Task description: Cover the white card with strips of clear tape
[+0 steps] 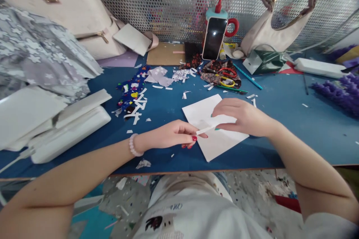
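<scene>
A narrow white paper strip (206,130) spans the gap between my two hands. My left hand (171,134), with a beaded bracelet at the wrist, has its thumb and fingers closed at the strip's left end. My right hand (242,117) curves down from the right, its thumb at the strip's other end and its index finger bent above; the exact contact there is partly hidden. Both hands are over a white folded sheet or card (214,149), which lies at a slant on the blue table (165,101).
Cut white strips (137,106) and fabric scraps (159,75) lie to the left. Scissors with red and yellow handles (226,81) rest on dark cloth behind. A phone (215,38) leans upright against a cup. White bags (280,33) and a white device (73,134) stand around.
</scene>
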`<state>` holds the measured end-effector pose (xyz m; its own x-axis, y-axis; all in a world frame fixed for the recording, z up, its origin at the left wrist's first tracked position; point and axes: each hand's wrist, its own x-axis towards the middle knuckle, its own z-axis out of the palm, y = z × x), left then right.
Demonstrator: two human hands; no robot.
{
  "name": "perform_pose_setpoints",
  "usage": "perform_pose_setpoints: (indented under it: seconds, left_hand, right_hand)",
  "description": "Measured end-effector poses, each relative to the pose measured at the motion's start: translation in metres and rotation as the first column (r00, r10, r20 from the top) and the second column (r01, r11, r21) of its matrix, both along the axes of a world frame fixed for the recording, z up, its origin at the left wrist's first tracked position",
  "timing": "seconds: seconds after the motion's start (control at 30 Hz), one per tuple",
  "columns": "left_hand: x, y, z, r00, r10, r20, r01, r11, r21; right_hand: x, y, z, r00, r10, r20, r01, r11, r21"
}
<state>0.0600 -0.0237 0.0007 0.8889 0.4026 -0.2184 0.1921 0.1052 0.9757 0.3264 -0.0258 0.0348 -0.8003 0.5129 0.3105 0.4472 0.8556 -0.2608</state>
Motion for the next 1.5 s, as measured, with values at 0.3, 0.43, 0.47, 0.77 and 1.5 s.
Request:
perform_pose_setpoints:
  seconds: [0.3, 0.43, 0.47, 0.77, 1.5]
  left_hand:
    - [-0.002, 0.001, -0.003, 1.000, -0.004, 0.019, 0.003, 1.000, 0.021]
    - [-0.003, 0.001, -0.003, 1.000, 0.017, 0.016, -0.018, 1.000, 0.021]
    - [-0.003, 0.001, -0.003, 1.000, 0.022, 0.018, -0.022, 1.000, 0.018]
    - [-0.004, 0.001, -0.001, 0.998, 0.069, -0.004, -0.069, 0.998, -0.011]
    - [-0.014, 0.008, 0.005, 0.973, 0.196, -0.126, -0.161, 0.957, 0.241]
  right_hand:
    - [-0.013, 0.000, -0.024, 0.994, 0.097, -0.052, -0.087, 0.982, 0.166]
    - [-0.014, 0.001, -0.025, 0.995, 0.096, -0.023, -0.088, 0.970, 0.226]
    - [-0.015, 0.000, -0.025, 0.995, 0.100, -0.013, -0.094, 0.964, 0.248]
    - [-0.009, 0.004, -0.024, 0.988, 0.059, -0.140, -0.035, 0.985, 0.171]
    - [-0.007, 0.008, -0.021, 0.954, -0.182, -0.237, 0.103, 0.944, -0.313]
